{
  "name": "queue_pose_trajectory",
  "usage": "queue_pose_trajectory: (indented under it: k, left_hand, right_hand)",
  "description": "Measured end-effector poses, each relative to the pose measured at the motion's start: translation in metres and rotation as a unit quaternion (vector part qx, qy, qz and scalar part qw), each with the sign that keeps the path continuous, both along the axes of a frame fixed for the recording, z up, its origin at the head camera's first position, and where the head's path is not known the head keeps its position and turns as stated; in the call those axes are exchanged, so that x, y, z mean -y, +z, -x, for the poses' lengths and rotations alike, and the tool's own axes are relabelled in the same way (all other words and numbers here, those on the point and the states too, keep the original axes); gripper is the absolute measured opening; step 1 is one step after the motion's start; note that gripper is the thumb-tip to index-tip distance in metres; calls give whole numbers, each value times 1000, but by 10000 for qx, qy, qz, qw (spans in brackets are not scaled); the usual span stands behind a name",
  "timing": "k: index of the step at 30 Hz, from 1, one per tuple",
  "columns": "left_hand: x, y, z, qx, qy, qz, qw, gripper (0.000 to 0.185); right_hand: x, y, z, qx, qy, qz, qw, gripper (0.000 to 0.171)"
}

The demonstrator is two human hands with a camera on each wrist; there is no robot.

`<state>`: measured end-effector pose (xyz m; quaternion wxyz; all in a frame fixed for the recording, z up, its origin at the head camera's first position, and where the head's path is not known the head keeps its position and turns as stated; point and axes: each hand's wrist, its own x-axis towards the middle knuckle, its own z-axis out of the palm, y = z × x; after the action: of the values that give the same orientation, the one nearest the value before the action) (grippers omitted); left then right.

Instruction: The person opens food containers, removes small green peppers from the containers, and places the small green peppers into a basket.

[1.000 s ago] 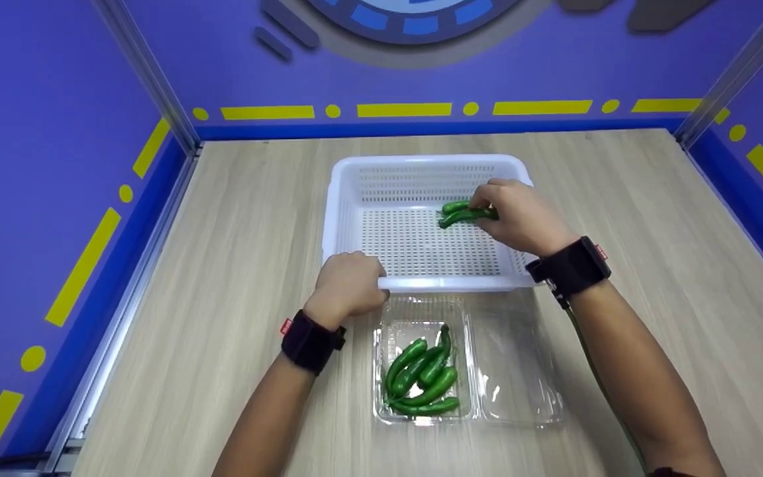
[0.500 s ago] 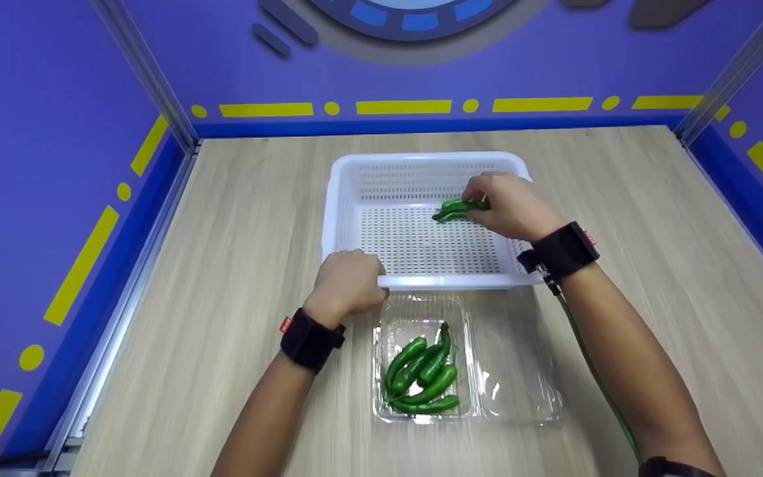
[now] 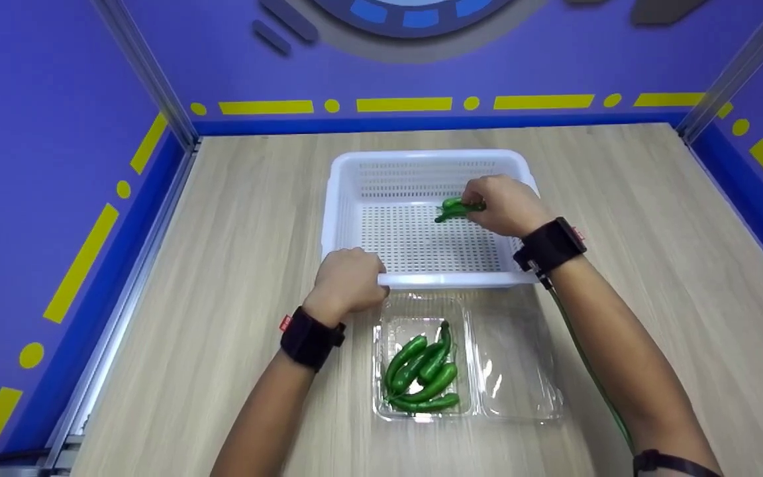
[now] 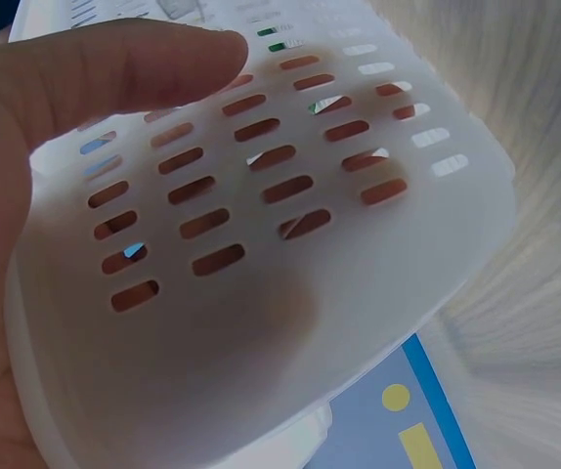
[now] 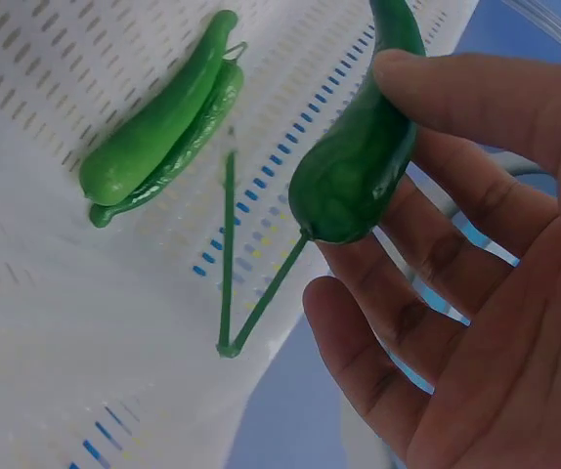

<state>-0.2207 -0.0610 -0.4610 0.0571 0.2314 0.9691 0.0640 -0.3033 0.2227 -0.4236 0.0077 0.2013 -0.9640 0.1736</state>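
My left hand [image 3: 348, 281] grips the near left corner of a white perforated plastic basket [image 3: 441, 281]. In the left wrist view its thumb [image 4: 144, 68] lies against the slotted wall [image 4: 388, 264], and fingers show through the slots. Inside the basket my right hand [image 3: 504, 204] pinches a dark green chili pepper [image 5: 354, 161] between thumb and fingers. A thin bent green stem [image 5: 261, 298] hangs from that pepper. Two more green chili peppers [image 5: 158, 127] lie side by side on the basket floor, apart from the hand.
Nearer me stands an opened clear plastic clamshell box [image 3: 378, 371], with several green chili peppers [image 3: 431, 387] in its left half. Its transparent lid [image 3: 517, 364] lies flat to the right. Blue panels [image 3: 269, 73] wall the wooden table [image 3: 249, 218] at the back and sides.
My right hand has shifted slightly left and back within the basket, with the wrist swinging left. The left hand keeps its grip on the corner. The peppers in the clamshell have not moved.
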Motion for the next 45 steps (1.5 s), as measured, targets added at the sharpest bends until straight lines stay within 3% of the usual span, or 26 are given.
queue_pose_trajectory:
  k: [16,38,45]
  left_hand:
    - [0,2,0,54,41,-6,10000,40]
    - [0,0,-1,94,30,-75,9999,41]
    - [-1,0,-1,14,12,-60,10000,40]
  right_hand:
    - [-6,-21,15,-2,224,-316,9993,11]
    - [1,-29,31,338,-103,-934,9950,8]
    - [3,-29,34,338,-67,-1024,9941,27]
